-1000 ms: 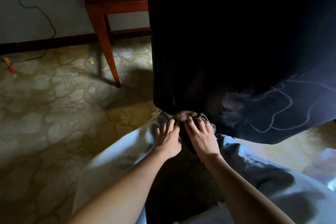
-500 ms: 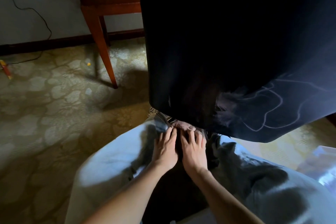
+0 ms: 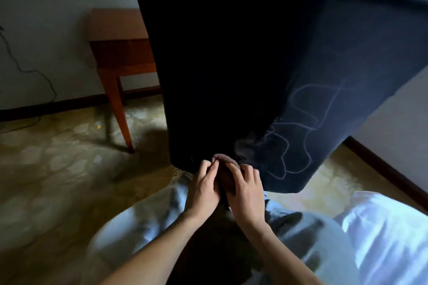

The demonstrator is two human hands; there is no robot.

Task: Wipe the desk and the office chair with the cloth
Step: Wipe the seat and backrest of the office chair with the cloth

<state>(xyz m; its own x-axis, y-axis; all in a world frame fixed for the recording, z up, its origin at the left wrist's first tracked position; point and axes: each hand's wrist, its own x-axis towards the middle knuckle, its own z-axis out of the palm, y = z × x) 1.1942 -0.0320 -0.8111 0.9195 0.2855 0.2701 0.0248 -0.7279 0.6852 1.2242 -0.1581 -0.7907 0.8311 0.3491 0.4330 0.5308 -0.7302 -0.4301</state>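
Note:
The dark back of the office chair (image 3: 243,58) fills the upper middle of the head view, with pale scribbled lines on its lower right. A small brownish cloth (image 3: 223,159) sits bunched at the chair back's bottom edge, above my lap. My left hand (image 3: 203,188) and my right hand (image 3: 245,190) lie side by side on it, fingers curled and pinching the cloth between them. Most of the cloth is hidden under my fingers. The wooden desk (image 3: 118,41) stands behind the chair at the left, against the wall.
Patterned carpet (image 3: 58,169) covers the floor at the left and right. A black cable (image 3: 30,71) runs down the wall to the floor at the far left. My legs in light trousers (image 3: 143,227) fill the bottom. A dark skirting board (image 3: 382,169) lines the right wall.
The view has tilted up, so the chair's top edge and the desk top now show. My hands stay together on the cloth at the chair's bottom edge, fingers more curled than before.

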